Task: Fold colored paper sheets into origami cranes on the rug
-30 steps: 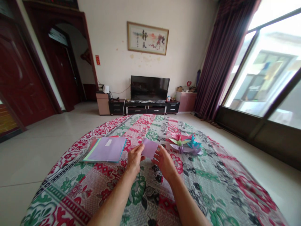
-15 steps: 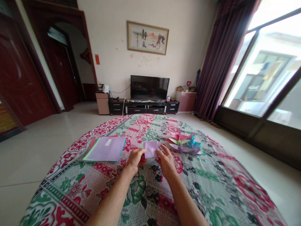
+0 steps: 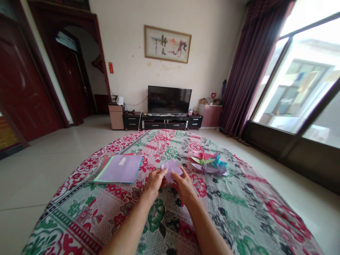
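Observation:
Between my two hands a small folded piece of purple paper is held up over the table, one corner pointing away from me. My left hand pinches its left corner between thumb and fingers. My right hand grips the right side, its thumb pressed on the paper's face; the fingers behind are partly hidden. To the right lie several folded paper cranes in pink, green, blue and purple. A stack of coloured paper sheets, purple on top, rests in a clear wrapper to the left.
A patterned cloth covers the round table. Beyond it, a television stands on a low black cabinet. A purple curtain and a large window are at the right, dark red doors at the left.
The purple paper has turned from lying square to a diamond-like angle. My right thumb has moved inward onto its face, and both hands are slightly closer together.

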`<state>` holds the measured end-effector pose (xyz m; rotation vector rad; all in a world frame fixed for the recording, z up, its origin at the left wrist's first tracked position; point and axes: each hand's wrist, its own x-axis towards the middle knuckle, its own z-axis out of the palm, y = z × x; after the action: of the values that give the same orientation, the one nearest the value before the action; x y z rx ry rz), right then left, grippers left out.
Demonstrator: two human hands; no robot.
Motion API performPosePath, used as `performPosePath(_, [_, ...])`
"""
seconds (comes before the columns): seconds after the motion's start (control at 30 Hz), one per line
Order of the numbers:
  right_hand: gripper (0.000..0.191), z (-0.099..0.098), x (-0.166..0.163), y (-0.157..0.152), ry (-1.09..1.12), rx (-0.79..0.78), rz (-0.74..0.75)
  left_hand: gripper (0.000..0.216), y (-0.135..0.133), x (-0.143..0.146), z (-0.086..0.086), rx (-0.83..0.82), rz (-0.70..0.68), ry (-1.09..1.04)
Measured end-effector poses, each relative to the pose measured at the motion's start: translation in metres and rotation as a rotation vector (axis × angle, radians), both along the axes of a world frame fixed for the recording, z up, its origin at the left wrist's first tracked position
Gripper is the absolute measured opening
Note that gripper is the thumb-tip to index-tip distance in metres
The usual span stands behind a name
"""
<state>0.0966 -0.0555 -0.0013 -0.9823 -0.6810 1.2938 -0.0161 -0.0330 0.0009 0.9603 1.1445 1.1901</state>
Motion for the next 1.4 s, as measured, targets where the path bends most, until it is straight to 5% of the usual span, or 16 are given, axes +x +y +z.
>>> performPosePath(0.33, [0.075,0.002,0.007,0.001,-0.106,0.081,0.031,0.033,0.000,-0.008,0.007,0.162,-0.033,0.034])
performPosePath(0.57, [0.038,0.000,0.014,-0.003,-0.006,0.107,0.133,0.032,-0.002,-0.006,0.003,0.321,-0.077,0.050])
performPosePath(1.0, [0.037,-0.003,0.021,-0.002,-0.179,0.227,0.207,0.034,-0.002,-0.009,0.012,0.381,-0.106,-0.009])
performPosePath(1.4, [0.030,0.007,0.016,-0.010,-0.304,0.195,0.303,0.030,0.001,-0.013,0.012,0.247,-0.075,0.001])
